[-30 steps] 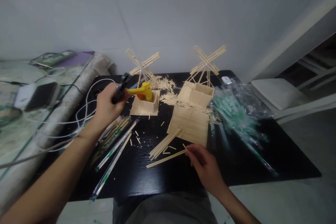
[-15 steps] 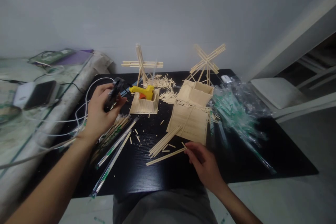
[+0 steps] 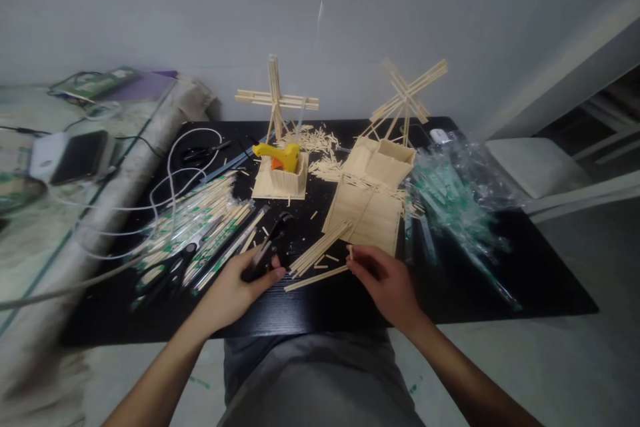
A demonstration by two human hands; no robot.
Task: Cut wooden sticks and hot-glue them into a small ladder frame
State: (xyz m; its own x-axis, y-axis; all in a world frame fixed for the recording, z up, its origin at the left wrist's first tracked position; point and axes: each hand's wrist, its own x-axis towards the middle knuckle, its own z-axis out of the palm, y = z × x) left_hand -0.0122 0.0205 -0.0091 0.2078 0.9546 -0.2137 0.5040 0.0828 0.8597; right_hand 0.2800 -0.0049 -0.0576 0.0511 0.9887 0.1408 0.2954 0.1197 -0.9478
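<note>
My left hand (image 3: 237, 293) is wrapped round a black hand tool (image 3: 265, 250), tilted up to the right; blur and fingers hide its exact kind. Between the thumb and fingertips of my right hand (image 3: 383, 280) a short piece of wooden stick (image 3: 351, 252) is pinched. A long wooden stick (image 3: 316, 278) reaches from those fingertips to the left; whether it is held or just touched I cannot tell. Between the hands lies a bundle of thin sticks (image 3: 320, 250) with several short offcuts (image 3: 333, 257). One end of the bundle rests on a flat wooden panel (image 3: 363, 213).
Two stick-built windmill-like models (image 3: 276, 100) (image 3: 406, 97) stand at the back. A yellow glue gun (image 3: 280, 155) sits in a small wooden box (image 3: 290, 181). Scissors (image 3: 183, 263) lie over wrapped chopsticks (image 3: 200, 213) at left, beside white cables (image 3: 173, 167). Plastic wrappers (image 3: 450, 207) cover the right side.
My left hand has come down and right with the black tool, toward my right hand. My right hand keeps its pinch. The view has shifted slightly, uncovering the scissors and wrapped chopsticks.
</note>
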